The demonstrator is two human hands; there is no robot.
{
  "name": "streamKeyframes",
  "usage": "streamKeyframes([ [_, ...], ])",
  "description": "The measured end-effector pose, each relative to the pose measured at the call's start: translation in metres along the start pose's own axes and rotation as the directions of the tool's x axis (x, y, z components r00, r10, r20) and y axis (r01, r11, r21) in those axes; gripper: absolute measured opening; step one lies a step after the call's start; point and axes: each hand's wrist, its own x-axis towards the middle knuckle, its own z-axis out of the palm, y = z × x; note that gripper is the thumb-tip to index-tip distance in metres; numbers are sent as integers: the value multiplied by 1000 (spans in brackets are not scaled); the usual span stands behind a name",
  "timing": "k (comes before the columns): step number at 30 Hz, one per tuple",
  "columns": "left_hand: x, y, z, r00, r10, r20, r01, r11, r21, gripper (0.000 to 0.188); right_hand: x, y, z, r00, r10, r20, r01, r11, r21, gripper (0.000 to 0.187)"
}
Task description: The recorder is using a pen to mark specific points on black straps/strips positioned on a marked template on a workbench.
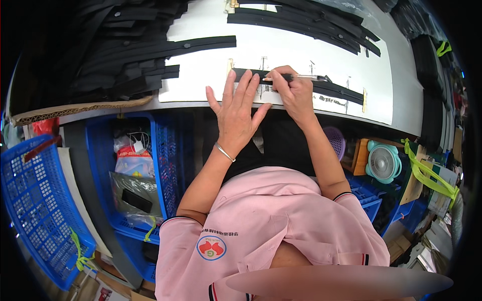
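A long black fabric strip (pixel 339 94) lies across the white board (pixel 193 80) near the table's front edge. My left hand (pixel 235 113) rests on it with the fingers spread, pressing its left part flat. In my right hand (pixel 298 99) a pen (pixel 310 77) with a clear barrel is pinched, its writing end toward the left, over the strip close to my left fingertips. The tip itself is hard to make out. Yellowish tape (pixel 364 96) marks the strip's right end, and hand-drawn lines cross the board around it.
Piles of black strips lie at the far left (pixel 120 45) and at the back (pixel 301 22). Cardboard (pixel 83 110) edges the left pile. Below the table stand a blue crate (pixel 160 175) holding bags and a phone (pixel 136 200), another blue basket (pixel 42 200), and a small turquoise fan (pixel 384 161).
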Motion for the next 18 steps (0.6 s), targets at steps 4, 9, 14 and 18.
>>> streamKeyframes([
  [4,1,1,0,1000,-7,3,7,1000,5,70,0,1,-2,996,-43,80,44,999,-11,20],
  [9,4,3,-3,1000,5,17,-5,1000,-9,69,0,3,-1,997,-53,59,53,999,-4,17],
  [14,2,3,-2,1000,0,30,0,1000,1,67,-3,4,-13,996,-80,31,78,995,61,18],
  [18,1,2,-1,999,7,31,-8,1000,13,67,-9,3,-52,976,6,-216,8,998,61,25],
])
